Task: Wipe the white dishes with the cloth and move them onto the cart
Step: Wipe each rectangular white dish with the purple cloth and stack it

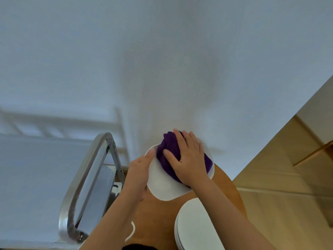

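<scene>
Dish [163, 184]: we see a white dish with rounded corners, held tilted above the brown worktop [158, 219], its inner face turned toward us.
Left hand [139, 175]: we find it at the dish's left rim, thumb over the near face and the palm along the edge; the fingers are hidden behind the dish. Its grip holds the dish.
Cloth [168, 156]: a bunched purple cloth lies inside the dish, across its far and right part.
Right hand [188, 157]: we see it laid on the cloth with fingers spread and nearly straight, pressing the cloth against the dish. The grip is wide, a flat press and no pinch.
Stack [195, 226]: white dishes lie stacked on the worktop, near right, partly covered by the right forearm; we cannot count them.
Small dish edge [132, 231]: a thin white rim shows at the worktop's near left, behind the left forearm.
Cart [86, 179]: a metal cart with a curved tubular handle stands left of the worktop, just beside it; its grey shelf surfaces show inside the handle loop.
Wall [162, 60]: a pale wall fills the far field.
Floor [288, 177]: tan flooring shows at right.
</scene>
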`<state>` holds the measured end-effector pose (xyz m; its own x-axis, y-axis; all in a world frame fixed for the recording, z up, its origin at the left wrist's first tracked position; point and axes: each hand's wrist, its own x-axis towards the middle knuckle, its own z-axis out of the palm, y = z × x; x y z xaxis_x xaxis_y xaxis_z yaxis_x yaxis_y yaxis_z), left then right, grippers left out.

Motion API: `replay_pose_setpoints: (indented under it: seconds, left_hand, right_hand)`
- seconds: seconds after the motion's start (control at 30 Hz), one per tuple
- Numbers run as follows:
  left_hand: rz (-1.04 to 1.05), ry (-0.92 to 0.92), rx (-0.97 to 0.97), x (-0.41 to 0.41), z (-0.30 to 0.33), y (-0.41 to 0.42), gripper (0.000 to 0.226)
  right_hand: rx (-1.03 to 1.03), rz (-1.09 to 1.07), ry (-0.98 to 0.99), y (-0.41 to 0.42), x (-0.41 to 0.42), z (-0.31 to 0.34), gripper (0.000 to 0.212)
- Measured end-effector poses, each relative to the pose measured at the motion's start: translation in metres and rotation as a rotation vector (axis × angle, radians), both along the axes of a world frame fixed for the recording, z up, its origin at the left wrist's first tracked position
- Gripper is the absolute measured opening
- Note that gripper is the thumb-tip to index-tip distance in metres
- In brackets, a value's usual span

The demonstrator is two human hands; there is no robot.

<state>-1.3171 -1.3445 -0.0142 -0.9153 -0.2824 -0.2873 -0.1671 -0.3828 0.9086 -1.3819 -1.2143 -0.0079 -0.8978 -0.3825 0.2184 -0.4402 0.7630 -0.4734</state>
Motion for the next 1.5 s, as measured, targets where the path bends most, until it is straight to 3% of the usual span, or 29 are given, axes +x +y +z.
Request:
replay_pose_setpoints:
  seconds: [0.13, 0.27, 0.47, 0.67, 0.77, 0.87, 0.93, 1.03, 1.17, 1.33, 1.43, 1.5]
  left_hand:
    - [0.111, -0.043, 0.019, 0.004, 0.002, -0.002, 0.041]
    - [0.146, 0.038, 0.003, 0.003, 0.004, -0.001, 0.04]
    - [0.257, 0.087, -0.003, -0.001, 0.002, -0.004, 0.027]
    - [0.305, 0.071, 0.273, -0.009, 0.007, 0.018, 0.03]
    - [0.224, 0.062, 0.416, -0.013, 0.011, 0.026, 0.038]
    - [0.065, 0.074, 0.301, -0.013, 0.015, 0.011, 0.061]
    - [-0.115, 0.028, 0.23, -0.013, 0.019, -0.005, 0.065]
    - [-0.29, -0.069, 0.287, -0.018, 0.03, -0.021, 0.055]
    - [-0.276, -0.064, 0.394, -0.024, 0.037, -0.018, 0.042]
    - [-0.245, 0.03, 0.481, -0.028, 0.034, -0.004, 0.054]
    - [-0.28, 0.012, 0.474, -0.029, 0.03, -0.003, 0.055]
    - [-0.296, -0.024, 0.435, -0.026, 0.024, -0.005, 0.054]
  right_hand:
    - [0.002, -0.204, -0.056, 0.015, -0.019, 0.005, 0.067]
    - [-0.109, -0.418, -0.132, 0.022, -0.025, 0.012, 0.07]
    - [-0.524, -0.555, -0.462, 0.03, -0.019, 0.015, 0.056]
    - [-1.174, -0.595, -0.679, 0.01, 0.004, 0.01, 0.037]
    - [-1.298, -0.568, -0.673, -0.009, 0.018, 0.005, 0.031]
    - [-1.357, -0.518, -0.663, 0.0, 0.018, 0.011, 0.032]
    - [-1.302, -0.455, -0.627, 0.012, 0.016, 0.016, 0.033]
    - [-1.115, -0.366, -0.583, 0.019, 0.016, 0.022, 0.037]
    - [-1.008, -0.314, -0.577, 0.018, 0.017, 0.022, 0.04]
    - [-0.848, -0.282, -0.392, 0.006, 0.034, 0.004, 0.082]
    - [-0.726, -0.282, -0.386, 0.006, 0.043, -0.001, 0.076]
    - [-0.458, -0.217, -0.428, 0.018, 0.046, 0.0, 0.057]
